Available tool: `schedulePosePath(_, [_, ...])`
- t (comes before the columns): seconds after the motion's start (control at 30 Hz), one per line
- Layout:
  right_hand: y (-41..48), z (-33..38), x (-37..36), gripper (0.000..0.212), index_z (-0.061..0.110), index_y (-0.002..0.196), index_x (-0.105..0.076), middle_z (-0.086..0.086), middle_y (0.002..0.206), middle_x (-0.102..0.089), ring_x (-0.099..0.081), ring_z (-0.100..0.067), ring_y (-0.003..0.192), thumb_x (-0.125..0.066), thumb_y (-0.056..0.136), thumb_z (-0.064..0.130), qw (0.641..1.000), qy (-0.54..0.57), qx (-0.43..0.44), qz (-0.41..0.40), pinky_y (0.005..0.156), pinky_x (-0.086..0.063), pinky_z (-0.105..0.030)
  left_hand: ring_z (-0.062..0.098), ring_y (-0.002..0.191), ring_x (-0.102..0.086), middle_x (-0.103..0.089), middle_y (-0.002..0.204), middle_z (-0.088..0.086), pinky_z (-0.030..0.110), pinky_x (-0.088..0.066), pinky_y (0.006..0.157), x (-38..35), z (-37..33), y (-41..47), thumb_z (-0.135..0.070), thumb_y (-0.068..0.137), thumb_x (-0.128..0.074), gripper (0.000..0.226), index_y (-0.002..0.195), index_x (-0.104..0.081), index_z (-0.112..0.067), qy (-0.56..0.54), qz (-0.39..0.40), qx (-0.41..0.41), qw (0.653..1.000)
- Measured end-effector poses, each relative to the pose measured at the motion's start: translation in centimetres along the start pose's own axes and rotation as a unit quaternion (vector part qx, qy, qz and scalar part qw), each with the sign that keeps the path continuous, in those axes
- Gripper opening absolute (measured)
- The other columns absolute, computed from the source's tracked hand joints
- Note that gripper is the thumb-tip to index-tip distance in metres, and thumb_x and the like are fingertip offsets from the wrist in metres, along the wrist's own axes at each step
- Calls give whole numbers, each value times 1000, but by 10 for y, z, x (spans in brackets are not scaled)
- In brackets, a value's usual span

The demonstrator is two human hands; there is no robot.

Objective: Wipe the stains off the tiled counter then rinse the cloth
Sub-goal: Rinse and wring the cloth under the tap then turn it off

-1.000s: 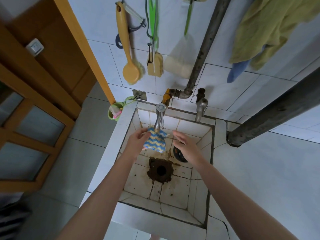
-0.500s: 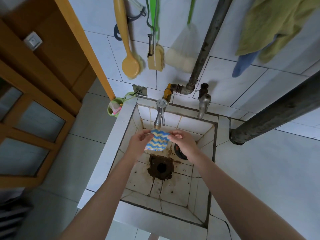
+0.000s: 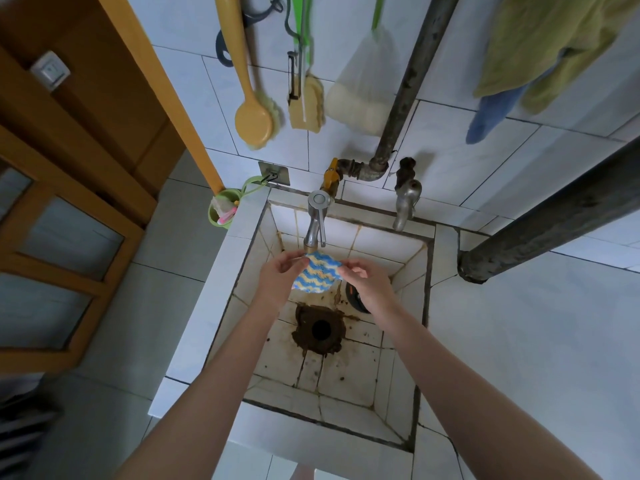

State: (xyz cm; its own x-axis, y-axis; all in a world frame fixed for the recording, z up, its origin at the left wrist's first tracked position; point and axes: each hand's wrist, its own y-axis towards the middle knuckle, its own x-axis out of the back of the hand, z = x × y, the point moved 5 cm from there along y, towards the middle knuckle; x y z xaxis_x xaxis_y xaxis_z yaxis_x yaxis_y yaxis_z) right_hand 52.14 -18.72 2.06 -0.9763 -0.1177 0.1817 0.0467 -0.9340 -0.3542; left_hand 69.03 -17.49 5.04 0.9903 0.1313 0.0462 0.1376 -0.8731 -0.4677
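Cloth (image 3: 320, 271), knitted in blue, yellow and white zigzags, is held spread between both hands just under the spout of the chrome tap (image 3: 316, 220), above the tiled sink (image 3: 346, 403).

That sink fills the middle of the view. Its white tiles are stained brown, darkest round the drain hole (image 3: 320, 329) at 6 o'clock from the cloth. A thick dark pipe (image 3: 554, 223) crosses at 3 o'clock, its far end cut off by the frame. A green towel (image 3: 554, 46) hangs at 1 o'clock with its top out of view, and a blue rag (image 3: 491, 116) shows below it.

The person's left hand (image 3: 278, 277) pinches the cloth's 9 o'clock edge between thumb and curled fingers. The right hand (image 3: 367, 282) pinches the 3 o'clock edge the same way. Whether water runs from the tap cannot be made out.

A yellow long-handled brush (image 3: 252, 123) hangs on the wall at 11 o'clock, the top of its handle cut off. A second, duller tap (image 3: 405, 202) sits at 2 o'clock from the chrome one. A dark round thing (image 3: 353, 296) lies partly hidden behind the right wrist. The wall switch (image 3: 50, 69) at 10 o'clock bears a mark too small to read.
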Motion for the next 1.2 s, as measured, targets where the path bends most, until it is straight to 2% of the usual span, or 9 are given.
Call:
schedulePosePath(0.07, [2, 1, -3, 14, 2, 100, -64, 3, 82, -60, -56, -19, 89, -60, 88, 7, 1000, -4, 0, -2, 74, -43, -19, 19, 92, -60, -63, 100, 8, 19, -52, 72, 4, 0, 0, -5, 90, -56, 19, 108, -61, -7, -3, -4, -2, 1000])
schedulePosePath(0.2, [3, 2, -9, 8, 12, 90, -64, 4, 81, -62, -58, -21, 87, -60, 87, 5, 1000, 5, 18, 4, 78, -46, -29, 12, 87, -61, -64, 96, 4, 14, -53, 67, 10, 2, -1, -5, 90, -56, 18, 107, -62, -11, -7, 0, -6, 1000])
schedulePosePath(0.33, [3, 0, -13, 9, 14, 90, -65, 4, 83, -63, -58, -19, 89, -61, 87, 7, 1000, 9, 15, 5, 74, -46, -22, 16, 94, -60, -64, 99, 3, 20, -52, 75, 15, 4, -1, -7, 91, -55, 19, 108, -63, -14, 6, 2, -4, 1000])
schedulePosePath(0.5, [5, 3, -18, 15, 1, 100, -66, 2, 84, -62, -58, -20, 90, -61, 87, 6, 1000, 5, 16, 1, 74, -46, -20, 18, 100, -60, -64, 101, 4, 24, -51, 81, 20, 4, -2, -8, 91, -56, 21, 110, -62, -13, 7, -11, 3, 1000])
schedulePosePath(0.67, [6, 6, -21, 15, 3, 101, -66, 3, 85, -62, -58, -15, 88, -61, 88, 9, 1000, -2, 15, 1, 77, -46, -21, 11, 92, -60, -63, 97, 0, 18, -51, 74, 24, 2, -1, -8, 91, -55, 21, 111, -61, -11, 3, -14, -3, 1000])
schedulePosePath(0.9, [7, 11, -10, 13, 4, 99, -65, 6, 81, -62, -57, -6, 80, -60, 87, 3, 999, 20, 15, -25, 69, -46, -10, 21, 103, -60, -63, 110, 12, 17, -53, 74, 13, 6, 7, -10, 92, -54, 23, 114, -61, -9, -17, 3, 17, 1000])
schedulePosePath(0.97, [5, 12, -3, 15, 1, 101, -65, 3, 82, -61, -57, -6, 80, -59, 87, 2, 999, 25, 14, -35, 66, -45, -5, 22, 101, -60, -63, 107, 10, 20, -53, 77, 6, 7, 9, -13, 93, -53, 19, 110, -62, -11, -21, 0, 26, 999])
schedulePosePath(1.07, [3, 13, 5, 17, -3, 103, -65, 2, 82, -60, -55, -3, 78, -58, 88, 2, 998, 29, 17, -45, 62, -43, -2, 26, 106, -60, -64, 107, 11, 33, -50, 91, -2, 8, 14, -16, 93, -53, 23, 112, -62, -6, 1, -8, 27, 1000])
schedulePosePath(1.2, [4, 13, 9, 17, -3, 103, -64, 5, 81, -59, -54, -1, 77, -57, 89, 3, 998, 41, 14, -44, 61, -41, 0, 27, 106, -62, -66, 109, 13, 37, -49, 95, -6, 6, 17, -15, 93, -54, 26, 114, -61, -3, 8, -12, 24, 1000])
